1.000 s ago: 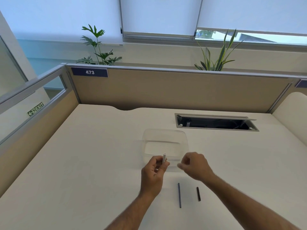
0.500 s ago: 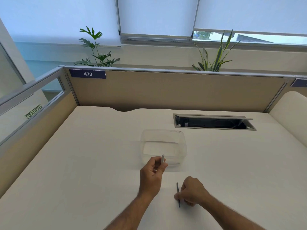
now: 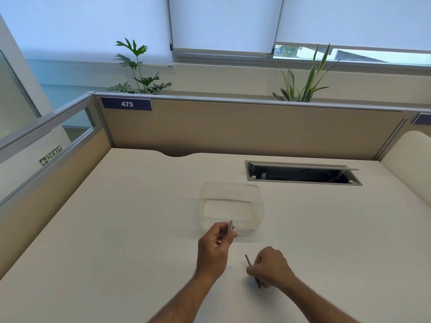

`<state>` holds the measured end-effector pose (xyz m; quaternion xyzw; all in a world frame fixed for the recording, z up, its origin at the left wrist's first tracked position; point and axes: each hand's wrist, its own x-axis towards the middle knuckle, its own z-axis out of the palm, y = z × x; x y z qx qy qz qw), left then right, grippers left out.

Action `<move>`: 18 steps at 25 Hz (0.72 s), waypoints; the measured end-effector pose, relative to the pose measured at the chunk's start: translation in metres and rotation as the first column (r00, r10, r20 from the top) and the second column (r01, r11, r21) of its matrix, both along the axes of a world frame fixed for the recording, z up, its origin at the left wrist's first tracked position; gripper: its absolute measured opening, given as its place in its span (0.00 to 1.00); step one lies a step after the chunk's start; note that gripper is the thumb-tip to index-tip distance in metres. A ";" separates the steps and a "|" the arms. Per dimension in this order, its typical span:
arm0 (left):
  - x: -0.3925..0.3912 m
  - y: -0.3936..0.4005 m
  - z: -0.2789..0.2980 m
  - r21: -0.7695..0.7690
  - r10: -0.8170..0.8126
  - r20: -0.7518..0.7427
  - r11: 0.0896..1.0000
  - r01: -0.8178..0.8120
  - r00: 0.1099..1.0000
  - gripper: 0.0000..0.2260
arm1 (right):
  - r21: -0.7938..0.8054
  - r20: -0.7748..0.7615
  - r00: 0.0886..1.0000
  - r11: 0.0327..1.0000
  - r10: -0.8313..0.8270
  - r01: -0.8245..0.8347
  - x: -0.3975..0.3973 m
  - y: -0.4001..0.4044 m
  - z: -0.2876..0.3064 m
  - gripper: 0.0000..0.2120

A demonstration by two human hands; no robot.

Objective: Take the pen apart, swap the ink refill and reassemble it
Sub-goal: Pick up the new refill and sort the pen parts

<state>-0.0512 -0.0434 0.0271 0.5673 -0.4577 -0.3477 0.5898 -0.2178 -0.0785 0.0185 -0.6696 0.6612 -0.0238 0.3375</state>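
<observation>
A clear, empty-looking plastic tub (image 3: 232, 206) sits mid-way on the cream bench (image 3: 116, 229), an open grey cable hatch (image 3: 303, 174) is set in beyond it, and two green potted plants (image 3: 140, 71) (image 3: 303, 78) rise behind the tan partition (image 3: 233, 127) labelled 473.

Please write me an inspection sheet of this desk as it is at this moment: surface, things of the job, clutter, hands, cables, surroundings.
Surface: pale desk, bare apart from the items below.
Job's things: white pen barrel, held upright; thin dark refill, tilted.
Clutter: clear plastic box, seems empty.
Hands: left hand grips the barrel; right hand pinches the refill at the desk.
Cables: dark shapes in the open cable slot; unclear.
Surroundings: partition labelled 473, two plants, window blinds.
</observation>
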 end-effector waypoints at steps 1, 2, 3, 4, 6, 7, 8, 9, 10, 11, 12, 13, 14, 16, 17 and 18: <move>0.000 0.000 0.000 -0.002 -0.002 0.001 1.000 0.002 1.000 0.05 | -0.003 0.106 0.993 0.998 -0.059 0.059 -0.001 -0.001 0.002 0.04; 0.000 0.000 -0.001 -0.001 -0.004 0.003 1.000 0.004 1.000 0.05 | 0.001 0.206 0.972 0.993 -0.114 0.116 -0.003 0.000 0.004 0.03; 0.000 0.000 -0.002 0.000 -0.006 0.008 1.000 0.006 1.000 0.05 | 0.008 0.300 0.941 0.987 -0.157 0.162 -0.004 -0.001 0.006 0.06; 0.000 -0.001 -0.002 0.001 -0.008 0.014 1.000 0.008 1.000 0.05 | 0.011 0.385 0.905 0.981 -0.182 0.192 -0.006 -0.001 0.009 0.11; -0.002 -0.002 -0.002 -0.005 -0.011 0.029 1.000 0.011 1.000 0.05 | 0.017 0.564 0.796 0.967 -0.218 0.253 -0.008 -0.001 0.016 0.19; -0.003 -0.002 -0.002 -0.012 -0.010 0.041 1.000 0.011 0.999 0.05 | 0.033 0.657 0.716 0.957 -0.237 0.287 -0.008 -0.002 0.021 0.23; -0.003 -0.002 -0.001 -0.019 -0.010 0.054 1.000 0.011 0.998 0.05 | 0.044 0.732 0.636 0.948 -0.244 0.314 -0.007 -0.003 0.027 0.26; -0.004 -0.002 -0.001 -0.026 -0.011 0.067 1.000 0.013 0.998 0.05 | 0.035 0.786 0.573 0.941 -0.234 0.337 -0.007 -0.003 0.034 0.30; -0.004 -0.002 -0.001 -0.029 -0.013 0.076 0.999 0.015 0.997 0.05 | 0.004 0.820 0.533 0.935 -0.207 0.356 -0.006 -0.004 0.041 0.33; -0.005 -0.002 -0.002 -0.029 -0.014 0.079 0.999 0.017 0.997 0.06 | -0.047 0.840 0.517 0.928 -0.164 0.370 -0.005 -0.005 0.049 0.35; -0.006 -0.002 -0.002 -0.026 -0.015 0.082 1.000 0.017 0.996 0.06 | -0.113 0.845 0.522 0.918 -0.112 0.380 -0.004 -0.005 0.056 0.35; -0.007 -0.002 -0.002 -0.023 -0.015 0.087 1.000 0.017 0.996 0.06 | -0.182 0.842 0.536 0.902 -0.062 0.391 -0.002 -0.004 0.063 0.34; -0.008 -0.001 -0.002 -0.022 -0.013 0.096 1.000 0.016 0.995 0.06 | -0.241 0.838 0.546 0.882 -0.022 0.405 0.000 -0.004 0.069 0.32; -0.010 -0.001 -0.003 -0.019 -0.013 0.113 1.000 0.015 0.993 0.07 | -0.311 0.844 0.536 0.842 0.032 0.440 0.004 -0.002 0.076 0.29; -0.010 -0.001 -0.003 -0.018 -0.015 0.118 1.000 0.017 0.993 0.07 | -0.332 0.848 0.528 0.829 0.053 0.450 0.006 -0.002 0.078 0.27; -0.010 -0.001 -0.003 -0.018 -0.018 0.122 1.000 0.021 0.992 0.07 | -0.350 0.849 0.524 0.819 0.072 0.454 0.008 -0.001 0.079 0.26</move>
